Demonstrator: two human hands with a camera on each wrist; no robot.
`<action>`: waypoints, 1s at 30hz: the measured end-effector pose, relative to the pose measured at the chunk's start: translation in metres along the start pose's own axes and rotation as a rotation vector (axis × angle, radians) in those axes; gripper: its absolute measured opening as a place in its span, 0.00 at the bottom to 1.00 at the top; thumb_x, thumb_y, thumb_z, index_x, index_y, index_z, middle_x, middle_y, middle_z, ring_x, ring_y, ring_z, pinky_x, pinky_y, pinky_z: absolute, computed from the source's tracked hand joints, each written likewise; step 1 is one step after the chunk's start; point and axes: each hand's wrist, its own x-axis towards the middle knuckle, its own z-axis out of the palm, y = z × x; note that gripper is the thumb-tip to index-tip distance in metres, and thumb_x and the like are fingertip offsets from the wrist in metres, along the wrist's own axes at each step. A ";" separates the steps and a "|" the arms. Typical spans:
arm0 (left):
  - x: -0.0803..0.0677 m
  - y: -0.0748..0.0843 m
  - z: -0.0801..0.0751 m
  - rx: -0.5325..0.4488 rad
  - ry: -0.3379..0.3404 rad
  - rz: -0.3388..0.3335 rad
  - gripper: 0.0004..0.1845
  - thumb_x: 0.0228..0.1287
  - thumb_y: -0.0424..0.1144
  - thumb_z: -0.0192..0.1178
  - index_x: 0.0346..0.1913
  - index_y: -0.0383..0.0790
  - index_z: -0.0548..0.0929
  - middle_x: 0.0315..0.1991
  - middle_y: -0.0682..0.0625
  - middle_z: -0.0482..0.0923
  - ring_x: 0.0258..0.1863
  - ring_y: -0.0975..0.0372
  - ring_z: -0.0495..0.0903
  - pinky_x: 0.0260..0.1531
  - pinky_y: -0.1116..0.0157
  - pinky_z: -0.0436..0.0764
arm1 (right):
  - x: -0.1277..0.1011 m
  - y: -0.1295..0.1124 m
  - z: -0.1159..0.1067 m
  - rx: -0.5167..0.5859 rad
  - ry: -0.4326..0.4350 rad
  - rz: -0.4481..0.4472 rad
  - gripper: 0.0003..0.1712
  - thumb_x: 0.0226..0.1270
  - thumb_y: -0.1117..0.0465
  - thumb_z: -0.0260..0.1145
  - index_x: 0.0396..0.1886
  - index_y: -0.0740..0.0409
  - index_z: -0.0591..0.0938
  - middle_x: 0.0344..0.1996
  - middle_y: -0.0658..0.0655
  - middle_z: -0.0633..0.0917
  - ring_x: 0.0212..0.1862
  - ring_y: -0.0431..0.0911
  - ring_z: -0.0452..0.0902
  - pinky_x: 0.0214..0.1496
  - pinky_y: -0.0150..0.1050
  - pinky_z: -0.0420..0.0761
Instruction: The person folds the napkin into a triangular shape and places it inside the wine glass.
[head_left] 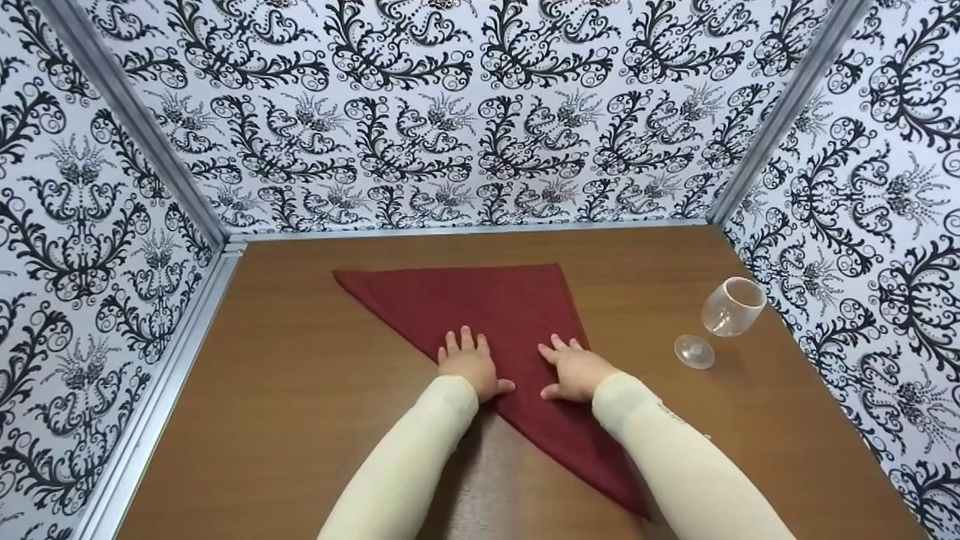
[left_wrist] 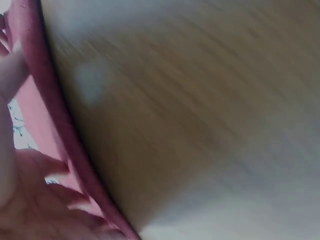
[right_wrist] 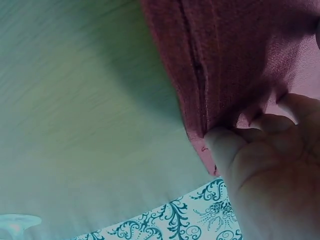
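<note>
A dark red cloth napkin [head_left: 480, 300], folded into a triangle, lies flat on the wooden table. Its long folded edge runs from the far left corner down to the near right corner. My left hand [head_left: 471, 369] rests with spread fingers on the napkin at the middle of that fold, and the left wrist view shows the fold [left_wrist: 62, 122] running under the fingers. Near the right-hand edge, my right hand [head_left: 579, 373] touches the cloth with its fingers spread. Layered hems [right_wrist: 192, 75] show beside its fingertips in the right wrist view.
A clear stemmed glass [head_left: 731, 309] stands to the right of the napkin; its foot [right_wrist: 19, 222] shows at the corner of the right wrist view. Patterned black-and-white panels [head_left: 465, 127] with metal rails [head_left: 180, 352] enclose the wooden table [head_left: 285, 420] at the back and sides.
</note>
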 end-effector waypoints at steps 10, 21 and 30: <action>-0.014 0.015 0.000 -0.070 -0.079 -0.004 0.70 0.51 0.80 0.66 0.85 0.36 0.54 0.85 0.31 0.44 0.83 0.33 0.45 0.80 0.41 0.58 | 0.002 -0.006 0.000 0.000 0.016 0.021 0.52 0.68 0.47 0.75 0.83 0.62 0.62 0.82 0.74 0.56 0.79 0.77 0.54 0.79 0.64 0.64; 0.002 0.002 0.002 0.001 -0.049 0.062 0.70 0.49 0.78 0.70 0.85 0.38 0.53 0.85 0.32 0.44 0.84 0.33 0.44 0.81 0.41 0.56 | 0.005 -0.013 0.004 -0.017 0.034 0.060 0.51 0.71 0.44 0.72 0.83 0.62 0.61 0.82 0.74 0.57 0.79 0.76 0.55 0.79 0.62 0.66; -0.016 0.025 0.010 -0.030 -0.065 0.068 0.72 0.49 0.82 0.66 0.84 0.33 0.54 0.84 0.30 0.46 0.83 0.33 0.47 0.81 0.42 0.56 | 0.004 -0.017 0.003 -0.017 0.044 0.069 0.50 0.71 0.45 0.72 0.83 0.63 0.62 0.81 0.75 0.57 0.79 0.76 0.56 0.79 0.62 0.67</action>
